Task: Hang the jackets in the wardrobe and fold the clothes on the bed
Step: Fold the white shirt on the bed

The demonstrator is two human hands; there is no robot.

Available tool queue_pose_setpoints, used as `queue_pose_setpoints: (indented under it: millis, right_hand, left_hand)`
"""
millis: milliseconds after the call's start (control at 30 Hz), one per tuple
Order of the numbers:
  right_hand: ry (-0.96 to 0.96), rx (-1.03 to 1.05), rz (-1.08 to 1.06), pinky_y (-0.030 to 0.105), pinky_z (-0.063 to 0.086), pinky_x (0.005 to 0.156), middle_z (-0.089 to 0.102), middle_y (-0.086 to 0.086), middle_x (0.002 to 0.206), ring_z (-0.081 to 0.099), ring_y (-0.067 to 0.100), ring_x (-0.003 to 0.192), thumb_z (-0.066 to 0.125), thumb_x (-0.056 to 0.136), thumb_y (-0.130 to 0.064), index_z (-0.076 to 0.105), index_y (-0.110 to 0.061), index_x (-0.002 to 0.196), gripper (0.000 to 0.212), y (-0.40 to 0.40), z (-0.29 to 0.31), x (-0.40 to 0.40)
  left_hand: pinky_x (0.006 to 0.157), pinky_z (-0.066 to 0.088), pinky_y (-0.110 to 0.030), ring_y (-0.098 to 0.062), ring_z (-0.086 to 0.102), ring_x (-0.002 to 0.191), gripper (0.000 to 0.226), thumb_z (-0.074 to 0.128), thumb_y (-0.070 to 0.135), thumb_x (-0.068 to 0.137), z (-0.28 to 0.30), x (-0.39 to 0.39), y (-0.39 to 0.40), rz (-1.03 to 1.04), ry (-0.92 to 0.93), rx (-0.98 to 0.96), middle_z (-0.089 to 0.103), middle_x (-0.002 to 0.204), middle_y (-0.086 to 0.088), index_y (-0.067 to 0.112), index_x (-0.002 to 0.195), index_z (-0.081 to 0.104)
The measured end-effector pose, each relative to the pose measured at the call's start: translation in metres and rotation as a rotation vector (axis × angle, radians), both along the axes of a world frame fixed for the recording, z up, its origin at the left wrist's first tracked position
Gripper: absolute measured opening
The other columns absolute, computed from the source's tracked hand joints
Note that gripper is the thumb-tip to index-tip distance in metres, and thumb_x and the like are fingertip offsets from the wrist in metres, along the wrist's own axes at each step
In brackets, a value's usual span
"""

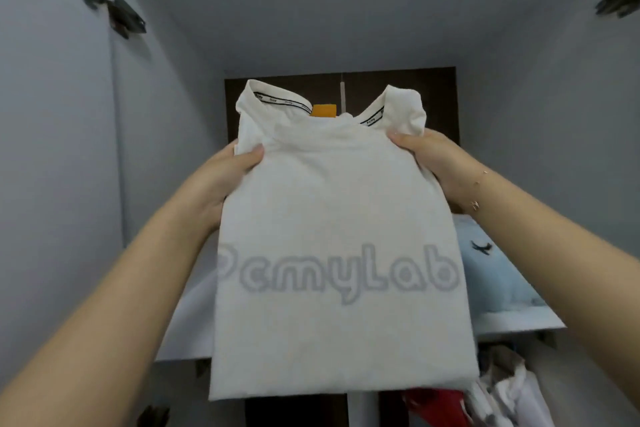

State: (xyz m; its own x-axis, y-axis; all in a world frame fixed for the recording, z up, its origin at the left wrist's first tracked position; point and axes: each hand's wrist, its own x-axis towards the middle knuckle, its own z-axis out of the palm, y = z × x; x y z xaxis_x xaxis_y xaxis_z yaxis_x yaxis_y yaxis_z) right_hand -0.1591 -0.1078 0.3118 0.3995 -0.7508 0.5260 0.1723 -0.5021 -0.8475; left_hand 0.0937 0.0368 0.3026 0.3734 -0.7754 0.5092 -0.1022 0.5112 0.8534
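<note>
Gripping a folded white T-shirt (341,253) at its shoulders, our left hand (221,180) pinches the left corner and our right hand (440,166) the right, holding it up at centre frame before a pale shelf (519,324). This shirt looks folded and ready to stow. At lower right, a red garment (433,406) and white clothes (512,395) hang below; the bed is out of view.

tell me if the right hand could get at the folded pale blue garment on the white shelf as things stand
Probably not yet. The right hand grips the folded white t-shirt together with the left hand. The folded pale blue garment lies close below it on the white shelf, nothing between.
</note>
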Motion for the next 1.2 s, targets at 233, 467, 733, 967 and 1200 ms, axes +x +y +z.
queue_pose_setpoints:
  millis: [233,467,733,967,1200]
  right_hand:
    - [0.414,0.266,-0.134,0.038,0.054,0.082,0.068,0.016,0.111,0.065,0.028,0.091,0.064,0.094,-0.026,0.059,0.002,0.121,0.039,-0.167,-0.05,0.129]
    - [0.564,0.427,-0.176,0.027,0.05,0.053,0.064,0.015,0.098,0.063,0.026,0.077,0.069,0.084,-0.015,0.05,0.001,0.125,0.048,-0.205,-0.126,0.155]
    - [0.587,0.399,-0.151,0.034,0.054,0.072,0.066,0.016,0.11,0.066,0.03,0.092,0.069,0.083,-0.024,0.055,-0.007,0.125,0.048,-0.153,-0.125,0.12]
    - [0.516,0.498,0.112,0.027,0.056,0.064,0.076,0.008,0.095,0.073,0.02,0.083,0.076,0.08,-0.022,0.068,-0.011,0.108,0.031,-0.067,-0.125,0.058]
    - [0.381,0.619,0.047,0.028,0.055,0.042,0.07,0.01,0.068,0.067,0.019,0.06,0.063,0.086,0.001,0.065,-0.004,0.092,0.008,-0.014,-0.117,0.036]
  left_hand:
    - [0.061,0.057,-0.033,-0.021,0.067,0.065,0.032,0.044,0.01,0.103,-0.057,0.101,-0.158,0.224,0.008,0.503,0.065,0.091,-0.013,-0.001,0.133,0.051]
    - [0.096,0.047,-0.038,-0.031,0.061,0.105,0.031,0.045,0.012,0.104,-0.126,0.125,-0.193,0.273,-0.115,0.676,0.061,0.125,-0.022,-0.004,0.129,0.053]
    - [0.092,0.052,-0.041,-0.031,0.066,0.101,0.033,0.061,0.021,0.097,-0.117,0.115,-0.173,0.16,-0.146,0.828,0.069,0.113,-0.015,0.001,0.122,0.058]
    - [0.067,0.048,-0.024,-0.009,0.06,0.09,0.1,0.072,0.044,0.084,-0.118,0.082,-0.099,0.175,-0.292,0.87,0.052,0.115,0.009,0.024,0.156,0.005]
    - [0.082,0.053,-0.032,-0.022,0.067,0.095,0.069,0.071,0.034,0.088,-0.125,0.06,-0.052,0.19,-0.177,0.626,0.062,0.125,-0.011,0.018,0.146,0.037]
